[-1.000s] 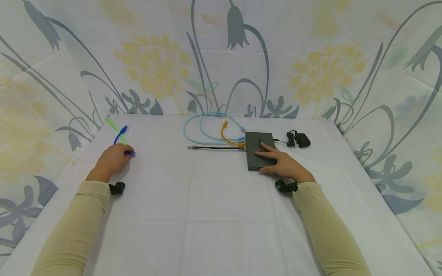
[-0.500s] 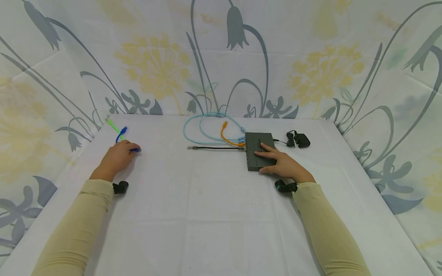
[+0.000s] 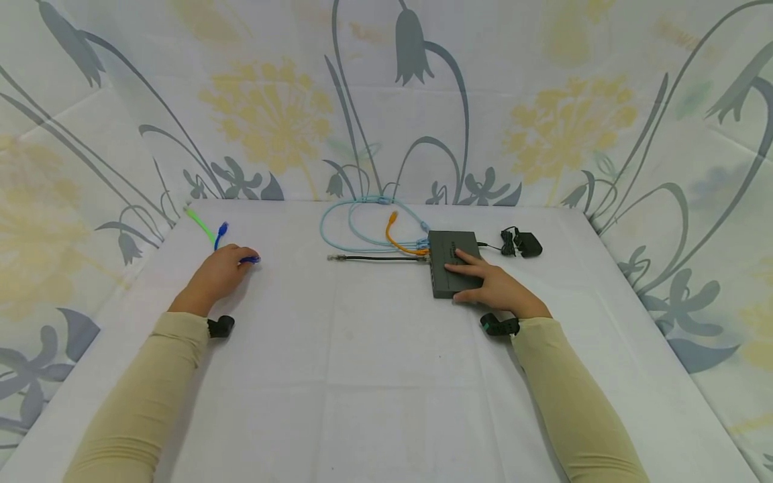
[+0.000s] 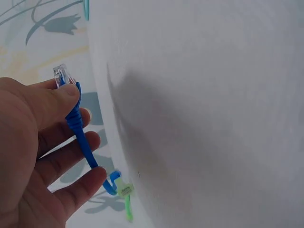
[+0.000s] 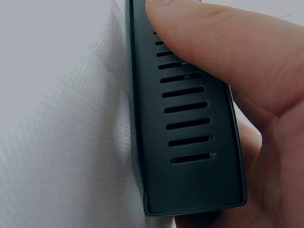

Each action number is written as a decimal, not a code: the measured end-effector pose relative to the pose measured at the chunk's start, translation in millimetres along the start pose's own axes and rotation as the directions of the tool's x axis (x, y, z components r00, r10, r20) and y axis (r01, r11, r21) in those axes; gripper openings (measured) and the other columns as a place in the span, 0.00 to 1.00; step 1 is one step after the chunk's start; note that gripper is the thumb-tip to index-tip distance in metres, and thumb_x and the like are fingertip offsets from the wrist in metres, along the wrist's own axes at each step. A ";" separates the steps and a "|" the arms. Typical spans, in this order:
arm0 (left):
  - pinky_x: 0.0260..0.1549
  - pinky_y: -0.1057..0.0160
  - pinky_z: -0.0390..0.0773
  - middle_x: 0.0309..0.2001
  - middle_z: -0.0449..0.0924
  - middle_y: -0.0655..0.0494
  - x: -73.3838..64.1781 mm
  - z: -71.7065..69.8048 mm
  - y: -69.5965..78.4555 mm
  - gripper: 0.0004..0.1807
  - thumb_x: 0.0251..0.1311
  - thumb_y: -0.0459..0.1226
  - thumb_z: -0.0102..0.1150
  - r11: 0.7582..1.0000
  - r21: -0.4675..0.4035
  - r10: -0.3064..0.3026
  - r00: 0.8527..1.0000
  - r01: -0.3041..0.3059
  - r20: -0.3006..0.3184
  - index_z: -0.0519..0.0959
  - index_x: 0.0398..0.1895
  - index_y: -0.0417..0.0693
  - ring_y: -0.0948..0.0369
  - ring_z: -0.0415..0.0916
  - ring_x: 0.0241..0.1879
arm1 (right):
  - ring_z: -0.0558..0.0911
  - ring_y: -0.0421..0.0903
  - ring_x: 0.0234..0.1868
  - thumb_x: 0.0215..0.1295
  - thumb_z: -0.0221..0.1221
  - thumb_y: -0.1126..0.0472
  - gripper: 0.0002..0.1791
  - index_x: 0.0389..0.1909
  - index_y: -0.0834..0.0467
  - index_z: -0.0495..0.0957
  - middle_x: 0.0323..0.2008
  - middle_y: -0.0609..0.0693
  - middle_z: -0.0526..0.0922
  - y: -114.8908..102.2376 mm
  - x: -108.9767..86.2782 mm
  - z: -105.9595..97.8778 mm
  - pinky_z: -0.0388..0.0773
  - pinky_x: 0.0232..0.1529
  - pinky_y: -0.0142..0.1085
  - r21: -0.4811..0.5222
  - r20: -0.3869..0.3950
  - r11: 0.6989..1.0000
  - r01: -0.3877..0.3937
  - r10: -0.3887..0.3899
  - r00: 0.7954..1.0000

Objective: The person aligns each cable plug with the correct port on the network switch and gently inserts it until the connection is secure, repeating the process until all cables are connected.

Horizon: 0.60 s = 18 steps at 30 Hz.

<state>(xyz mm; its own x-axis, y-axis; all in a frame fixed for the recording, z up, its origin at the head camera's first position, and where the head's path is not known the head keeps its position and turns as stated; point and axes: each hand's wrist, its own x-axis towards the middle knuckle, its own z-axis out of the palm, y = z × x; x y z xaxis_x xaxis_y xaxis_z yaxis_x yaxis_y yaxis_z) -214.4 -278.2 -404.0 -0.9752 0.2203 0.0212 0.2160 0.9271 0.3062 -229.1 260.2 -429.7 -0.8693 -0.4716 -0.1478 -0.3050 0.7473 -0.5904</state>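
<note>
My left hand (image 3: 219, 274) pinches a short blue network cable (image 4: 84, 145) just behind its clear plug (image 4: 62, 75), thumb against forefinger. The cable's other end (image 3: 222, 229) sticks out past the far side of the hand. Close behind it lies a bright green cable (image 3: 200, 225), partly hidden by the hand. On the right, my right hand (image 3: 498, 288) rests on a dark grey network switch (image 3: 443, 278), fingers spread straight over its top. In the right wrist view the thumb (image 5: 213, 40) presses along the slotted side wall (image 5: 190, 180).
Into the switch's left side run light blue cables (image 3: 323, 231) in loops, a short orange cable (image 3: 389, 235) and a black cable (image 3: 380, 259). A black power adapter (image 3: 530, 245) with bundled cord lies to its right. Patterned cloth (image 3: 386, 134) hangs behind the white table (image 3: 386, 376).
My left hand has moved right and slightly away from me, drawing the blue cable along and off the green one. The right hand and the switch have stayed in place.
</note>
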 end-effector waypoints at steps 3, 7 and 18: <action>0.59 0.40 0.69 0.53 0.75 0.34 2.2 1.9 2.2 0.15 0.68 0.30 0.49 1.000 -0.004 0.012 1.000 -0.012 0.002 0.76 0.55 0.37 0.38 0.71 0.57 | 0.44 0.57 0.78 0.55 0.66 0.37 0.40 0.69 0.32 0.63 0.77 0.34 0.42 -0.2 -0.5 -0.3 0.52 0.71 0.61 0.001 0.001 1.000 0.000 0.000 1.000; 0.58 0.41 0.70 0.51 0.75 0.36 4.8 4.4 5.4 0.14 0.68 0.29 0.49 0.999 -0.005 0.033 0.999 -0.033 -0.001 0.77 0.54 0.36 0.40 0.72 0.55 | 0.45 0.58 0.78 0.54 0.66 0.37 0.40 0.70 0.33 0.63 0.78 0.36 0.42 0.0 -0.6 -0.5 0.52 0.71 0.61 -0.001 -0.002 1.000 0.012 -0.012 1.000; 0.60 0.42 0.69 0.54 0.75 0.35 9.7 6.9 17.4 0.16 0.67 0.28 0.50 0.998 0.016 0.067 0.998 -0.067 0.002 0.75 0.56 0.35 0.39 0.71 0.58 | 0.44 0.58 0.78 0.54 0.65 0.36 0.41 0.70 0.34 0.63 0.78 0.36 0.41 1.9 0.1 -0.4 0.52 0.71 0.62 -0.007 0.004 1.000 0.014 -0.014 1.000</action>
<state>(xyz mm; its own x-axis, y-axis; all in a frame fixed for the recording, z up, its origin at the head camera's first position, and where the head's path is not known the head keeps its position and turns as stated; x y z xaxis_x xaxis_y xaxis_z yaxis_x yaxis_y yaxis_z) -219.7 -257.8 -405.0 -0.9585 0.2822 0.0394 0.2813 0.9152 0.2885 -229.9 261.7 -430.5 -0.8635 -0.4837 -0.1432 -0.3195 0.7441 -0.5867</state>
